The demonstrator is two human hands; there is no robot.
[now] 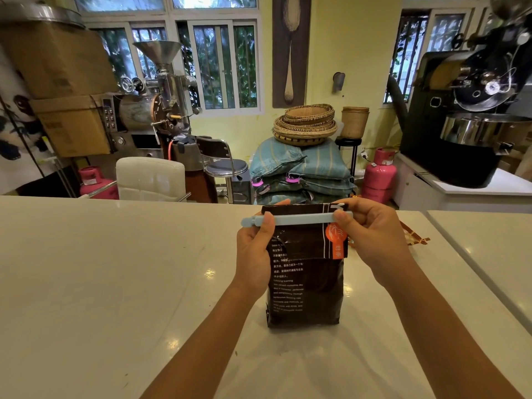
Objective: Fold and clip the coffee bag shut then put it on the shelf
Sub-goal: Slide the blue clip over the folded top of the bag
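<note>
A dark brown coffee bag point(306, 292) with white print and an orange label stands upright on the white counter point(100, 283). Its top is folded down toward me. A long pale blue clip point(302, 219) lies across the fold, level with the bag's top. My left hand point(254, 251) pinches the clip's left end, thumb in front and fingers behind the bag. My right hand point(374, 234) pinches the clip's right end the same way. The back of the fold is hidden.
A small brown patterned packet point(414, 237) lies on the counter just behind my right hand. Beyond the counter stand a white chair point(151, 178), stacked sacks point(299, 171), pink gas cylinders point(378, 175) and coffee roasters. A second counter section point(489, 254) runs along the right.
</note>
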